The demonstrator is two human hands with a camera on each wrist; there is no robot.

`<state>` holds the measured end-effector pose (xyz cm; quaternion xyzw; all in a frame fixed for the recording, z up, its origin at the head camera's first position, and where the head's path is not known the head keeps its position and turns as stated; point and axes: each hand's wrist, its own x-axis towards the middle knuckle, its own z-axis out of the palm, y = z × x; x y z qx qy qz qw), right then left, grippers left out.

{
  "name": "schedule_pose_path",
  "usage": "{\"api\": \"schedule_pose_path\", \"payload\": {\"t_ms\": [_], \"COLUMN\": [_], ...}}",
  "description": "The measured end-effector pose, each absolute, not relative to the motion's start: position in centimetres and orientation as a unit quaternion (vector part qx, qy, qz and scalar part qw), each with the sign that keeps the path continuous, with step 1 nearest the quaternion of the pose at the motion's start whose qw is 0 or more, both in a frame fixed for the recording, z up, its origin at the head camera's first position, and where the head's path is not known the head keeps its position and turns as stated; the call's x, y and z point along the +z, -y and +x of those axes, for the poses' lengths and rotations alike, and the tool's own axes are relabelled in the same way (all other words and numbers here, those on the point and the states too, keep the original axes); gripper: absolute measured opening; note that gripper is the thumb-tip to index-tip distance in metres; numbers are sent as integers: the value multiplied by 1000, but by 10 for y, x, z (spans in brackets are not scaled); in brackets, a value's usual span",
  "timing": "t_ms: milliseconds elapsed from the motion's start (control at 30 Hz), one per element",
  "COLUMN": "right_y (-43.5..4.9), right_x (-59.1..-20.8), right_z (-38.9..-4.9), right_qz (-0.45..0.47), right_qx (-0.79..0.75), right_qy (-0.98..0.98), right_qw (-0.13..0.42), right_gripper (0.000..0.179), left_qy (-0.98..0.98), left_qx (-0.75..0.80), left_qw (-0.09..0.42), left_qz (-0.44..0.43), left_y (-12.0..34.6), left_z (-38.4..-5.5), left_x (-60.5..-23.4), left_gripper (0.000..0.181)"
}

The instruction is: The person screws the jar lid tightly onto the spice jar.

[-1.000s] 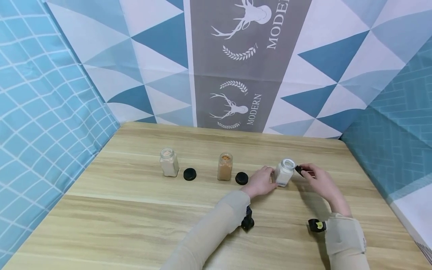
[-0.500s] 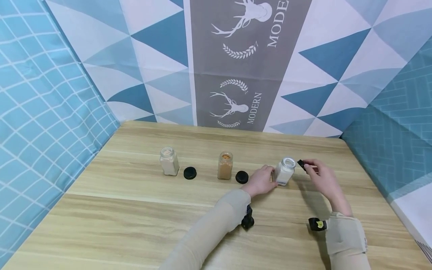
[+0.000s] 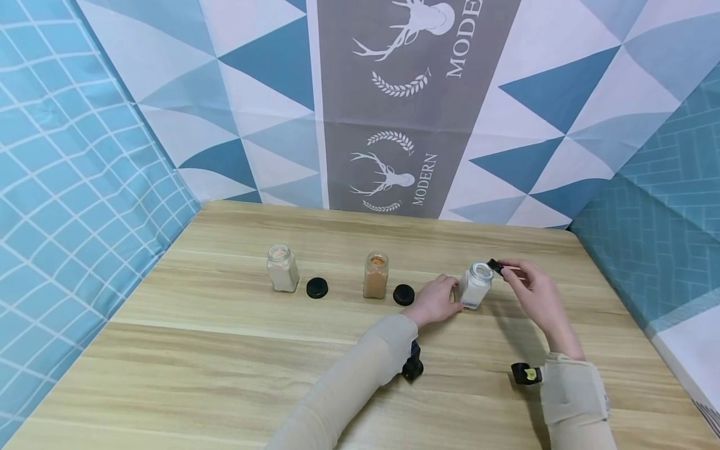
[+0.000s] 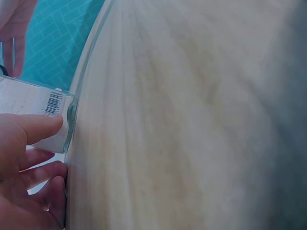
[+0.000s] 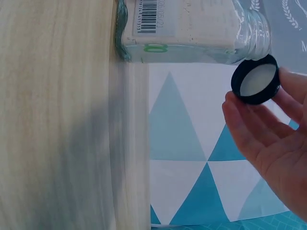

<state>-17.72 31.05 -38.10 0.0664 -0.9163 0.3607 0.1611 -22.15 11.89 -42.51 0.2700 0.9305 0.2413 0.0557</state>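
Note:
A square glass jar (image 3: 474, 291) of white powder stands uncapped at the right of the table. My left hand (image 3: 433, 302) grips its lower left side; in the left wrist view the thumb lies across the jar (image 4: 45, 98) near a barcode. Between the thumb and fingers of my right hand (image 3: 533, 290) is a black screw lid (image 3: 495, 267), tilted, right at the jar's rim. The right wrist view looks into the pale inside of the lid (image 5: 256, 80), close under the threaded mouth of the jar (image 5: 192, 33).
An open jar of orange-brown powder (image 3: 375, 276) stands at mid-table, a black lid (image 3: 404, 294) to its right. Farther left is an open jar of pale powder (image 3: 283, 270) with another black lid (image 3: 317, 287) beside it. A patterned curtain (image 3: 270, 119) borders the table's back edge.
My right hand has raised the black lid, first drawing it a little away from the jar, then bringing it back to the rim. The left hand and the jar have stayed in place.

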Motion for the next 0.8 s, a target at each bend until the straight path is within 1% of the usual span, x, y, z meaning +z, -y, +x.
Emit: {"api": "schedule_pose_path", "payload": {"t_ms": [267, 600, 800], "right_y": [-306, -299, -297], "right_x": [-381, -380, -378], "right_z": [-178, -179, -178], "right_qz": [103, 172, 182], "right_qx": [382, 400, 385], "right_qy": [902, 883, 886], "right_qw": [172, 178, 184], "right_gripper": [33, 27, 27], "left_qy": [-930, -929, -929], "left_qx": [243, 248, 246], "left_qw": [55, 64, 63], "left_qz": [269, 268, 270], "left_y": [-119, -118, -118], "left_z": [-222, -222, -222], "left_x": [-424, -424, -423], "left_gripper": [50, 50, 49]}}
